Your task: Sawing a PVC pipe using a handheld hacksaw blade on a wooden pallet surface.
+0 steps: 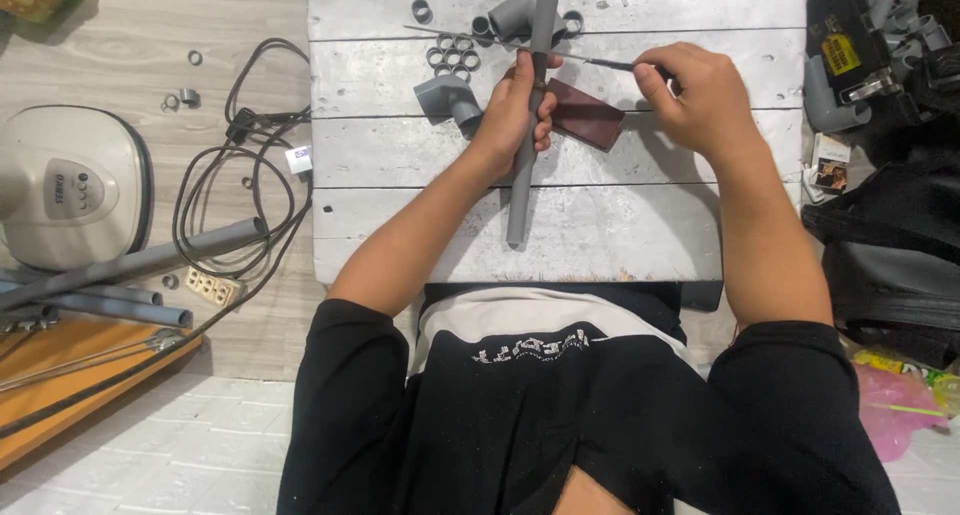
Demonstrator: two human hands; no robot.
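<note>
My left hand [518,110] grips a long grey plastic pipe [524,190] that lies lengthwise on a low white plank table [400,155]. My right hand [695,95] holds the dark handle of a thin saw blade [480,37] laid across the pipe near its far end. A dark red-brown block [588,115] sits under the pipe between my two hands. Just left of my left hand stands a grey pipe fitting [447,100].
Several cut grey rings [452,55] and more fittings [510,17] lie at the table's far side. On the floor to the left are black cables [240,185], long grey pipes [120,270], a white appliance [65,185] and a power strip [213,288]. Dark bags and tools [880,65] crowd the right.
</note>
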